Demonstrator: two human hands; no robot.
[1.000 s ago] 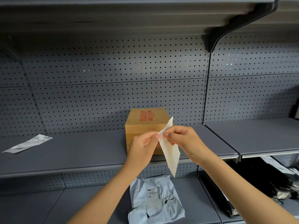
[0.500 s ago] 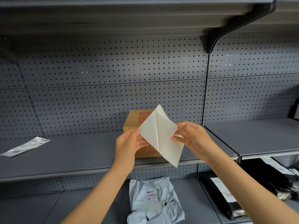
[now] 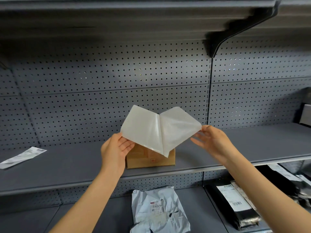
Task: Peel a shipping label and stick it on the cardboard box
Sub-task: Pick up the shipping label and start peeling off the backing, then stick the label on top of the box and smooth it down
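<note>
A white shipping label (image 3: pixel 143 128) is spread apart from its glossy backing sheet (image 3: pixel 178 130); the two still join along a middle seam. My left hand (image 3: pixel 116 148) pinches the left sheet's lower corner. My right hand (image 3: pixel 210 140) pinches the right sheet's corner. Which sheet is the sticky one I cannot tell. Behind and below the sheets, a brown cardboard box (image 3: pixel 151 158) stands on the grey shelf (image 3: pixel 67 165), mostly hidden by the paper and my left hand.
A printed paper strip (image 3: pixel 21 157) lies at the shelf's left end. On the lower shelf lie a crumpled grey mailer bag (image 3: pixel 159 211) and black parcels with labels (image 3: pixel 235 202). A pegboard wall (image 3: pixel 101 81) stands behind, and an upper shelf bracket (image 3: pixel 217 42) overhangs.
My hands have pulled apart and risen, so the two sheets opened from a narrow fold into a wide spread. The camera view has shifted closer to the shelf.
</note>
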